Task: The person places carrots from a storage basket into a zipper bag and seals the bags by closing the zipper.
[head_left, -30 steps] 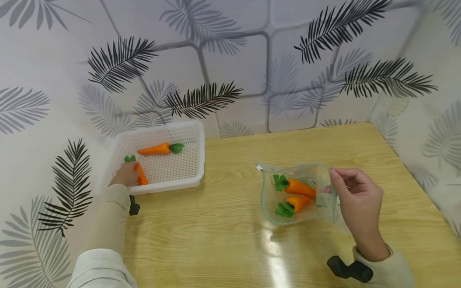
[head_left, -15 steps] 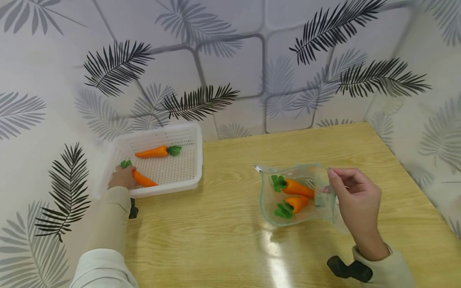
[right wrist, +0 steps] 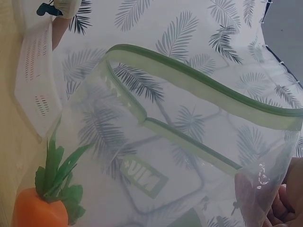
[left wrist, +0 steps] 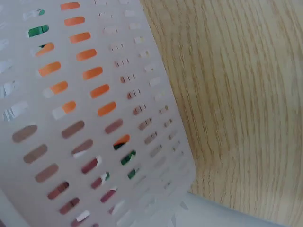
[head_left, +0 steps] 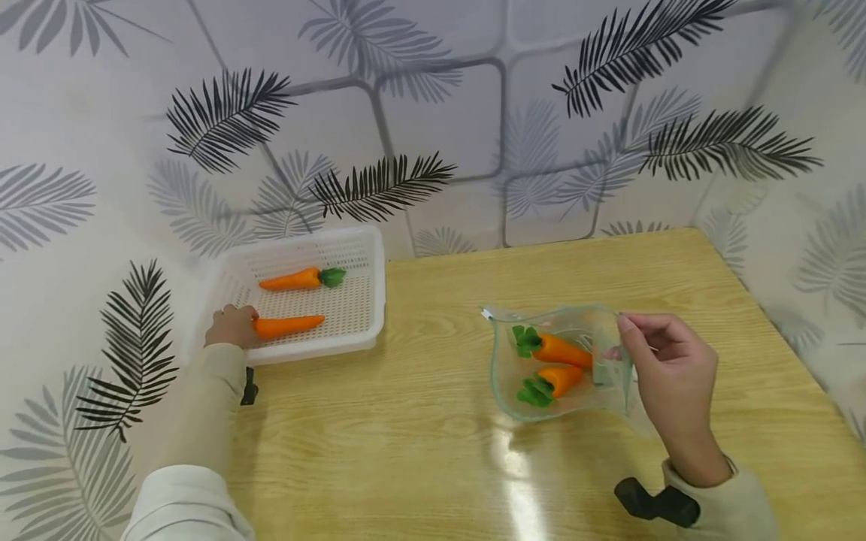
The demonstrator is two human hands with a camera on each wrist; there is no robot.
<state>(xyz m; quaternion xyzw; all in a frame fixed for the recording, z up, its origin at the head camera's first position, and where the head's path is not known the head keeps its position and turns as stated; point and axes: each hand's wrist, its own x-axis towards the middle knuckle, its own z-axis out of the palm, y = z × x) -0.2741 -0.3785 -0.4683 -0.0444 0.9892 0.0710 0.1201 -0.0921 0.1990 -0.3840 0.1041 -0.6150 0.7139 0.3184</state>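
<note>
My left hand (head_left: 231, 327) is inside the white slotted basket (head_left: 338, 344) and grips an orange carrot (head_left: 291, 326) by its leafy end, hiding the green top. The carrot's tip points right along the near wall. Behind it lies a second carrot (head_left: 292, 280) with green leaves. In the left wrist view the basket wall (left wrist: 94, 124) covers the hand, with orange and green showing through the slots. My right hand (head_left: 679, 383) pinches the edge of a clear zip bag (head_left: 497, 387), its mouth spread. Inside the bag are two carrots, one upper (head_left: 563, 352) and one lower (head_left: 561, 380), leaves toward the left.
The wooden table (head_left: 419, 443) stretches between basket and bag and ends at the right edge. A leaf-patterned wall covering (head_left: 446, 135) rises right behind the basket. A white slider (head_left: 486, 313) sits at the bag's upper left corner.
The carrot in my left hand has swung from pointing down toward me to lying nearly level, tip to the right. The right hand and the bag stay in place.
</note>
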